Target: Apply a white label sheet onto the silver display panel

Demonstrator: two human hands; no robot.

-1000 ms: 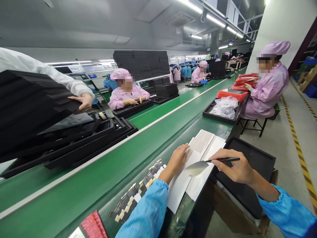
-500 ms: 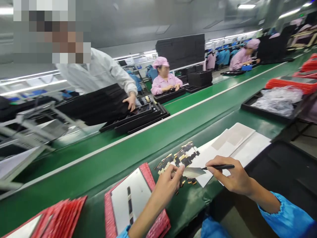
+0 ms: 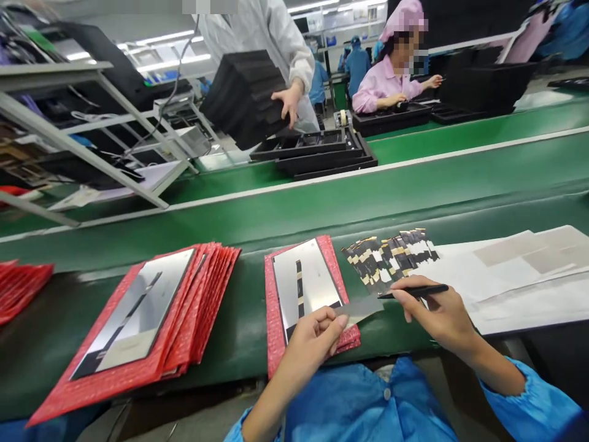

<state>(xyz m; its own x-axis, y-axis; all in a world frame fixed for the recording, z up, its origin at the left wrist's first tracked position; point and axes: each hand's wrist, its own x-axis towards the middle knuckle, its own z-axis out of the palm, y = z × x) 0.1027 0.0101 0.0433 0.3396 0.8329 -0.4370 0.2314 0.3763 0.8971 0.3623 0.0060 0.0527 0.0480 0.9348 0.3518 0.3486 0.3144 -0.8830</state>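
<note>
My left hand [image 3: 315, 336] pinches a small greyish translucent sheet [image 3: 361, 309] between thumb and fingers. In my right hand [image 3: 437, 316] are black tweezers [image 3: 426, 290], gripped like a pen, their tip at the sheet's right corner. Just beyond the left hand lies a silvery display panel [image 3: 317, 276] with a dark strip on it, on a red bubble-wrap bag [image 3: 275, 313]. Past the small sheet, many black-and-gold flex cables [image 3: 391, 256] are spread in a fan. White papers [image 3: 501, 291] with greyish sheets on them lie right of the cables.
To the left, another panel [image 3: 138, 307] tops a stack of red bags [image 3: 207, 307]. Across the green conveyor [image 3: 257, 209], a co-worker in white holds stacked black trays [image 3: 248, 98] above other trays [image 3: 322, 153]. Someone in pink [image 3: 377, 80] sits at the far side.
The view has swung left and levelled, bringing the left stack fully into sight. The co-worker in white has lifted the black stack. My hands keep hold of the sheet and tweezers.
</note>
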